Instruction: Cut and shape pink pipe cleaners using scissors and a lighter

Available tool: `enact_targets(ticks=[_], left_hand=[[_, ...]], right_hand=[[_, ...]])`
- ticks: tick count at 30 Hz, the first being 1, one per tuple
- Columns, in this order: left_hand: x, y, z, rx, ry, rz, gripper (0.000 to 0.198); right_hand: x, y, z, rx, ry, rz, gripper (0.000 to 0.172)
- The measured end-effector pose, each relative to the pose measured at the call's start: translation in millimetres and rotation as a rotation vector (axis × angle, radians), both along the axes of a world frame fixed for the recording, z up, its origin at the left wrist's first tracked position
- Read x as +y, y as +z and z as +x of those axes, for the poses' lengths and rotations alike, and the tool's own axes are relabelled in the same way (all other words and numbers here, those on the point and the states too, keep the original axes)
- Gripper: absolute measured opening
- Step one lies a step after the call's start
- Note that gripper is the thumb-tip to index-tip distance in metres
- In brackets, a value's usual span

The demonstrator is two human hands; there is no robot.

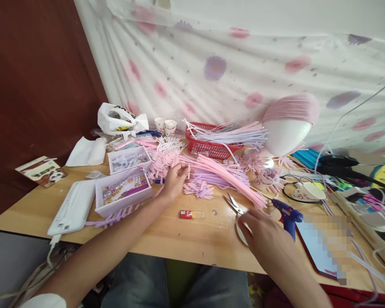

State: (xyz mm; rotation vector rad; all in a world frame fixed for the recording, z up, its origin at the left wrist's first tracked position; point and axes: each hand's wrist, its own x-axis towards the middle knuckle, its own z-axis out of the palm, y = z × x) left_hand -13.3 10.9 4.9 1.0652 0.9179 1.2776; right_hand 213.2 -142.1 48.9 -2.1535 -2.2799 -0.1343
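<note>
My left hand [176,183] is closed in a pinch on a short pale pink pipe cleaner piece [188,172], held upright. It hovers beside a small pile of cut lilac pieces [199,189]. My right hand [263,233] is curled over the handles of the scissors [235,203], whose blades are parted and point away to the left. Part of one white handle loop shows under the fingers. Long pink pipe cleaners [231,177] lie across lilac ones just beyond both hands. Between the hands, near the front edge, is a red and clear lighter [191,214].
A white box of beads [123,194] and a white power bank [73,207] stand at left. Behind is a red basket [208,147] of pipe cleaners and a mannequin head [288,128]. A blue glue gun [288,216], a tablet [317,244] and cables crowd the right.
</note>
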Motion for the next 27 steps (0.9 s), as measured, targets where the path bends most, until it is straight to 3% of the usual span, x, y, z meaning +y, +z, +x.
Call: enact_targets(ticks=[3, 6, 9, 13, 16, 18, 22, 27], left_hand=[[-2.5, -1.7, 2.9, -0.020, -0.038, -0.012, 0.043], [-2.3, -6.1, 5.4, -0.024, -0.064, -0.002, 0.040], [-0.3, -10.7, 6.1, 0.039, -0.071, 0.056, 0.035], [-2.0, -11.0, 3.6, 0.160, -0.171, 0.144, 0.036], [-4.8, -8.8, 0.6, 0.209, -0.241, 0.184, 0.041], [-4.7, -8.3, -1.0, 0.231, -0.248, 0.209, 0.039], [0.2, -8.6, -3.7, 0.249, -0.197, 0.247, 0.033], [4.3, -3.7, -7.5, 0.336, -0.168, 0.276, 0.025]], right_hand=[[-56.6, -3.5, 52.7, 0.025, 0.094, -0.185, 0.024], [-75.1, -9.0, 82.2, 0.022, 0.042, -0.118, 0.027], [-47.9, -3.4, 62.2, 0.170, -0.033, 0.039, 0.023], [26.5, 3.4, -9.0, 0.722, 0.075, 0.078, 0.036], [77.5, -8.5, -48.4, 0.978, 0.092, 0.127, 0.045], [99.7, -20.8, -59.7, 1.131, 0.085, 0.124, 0.037], [116.9, -35.6, -60.6, 1.459, 0.006, 0.092, 0.035], [116.7, -35.0, -60.3, 1.642, -0.084, 0.088, 0.037]])
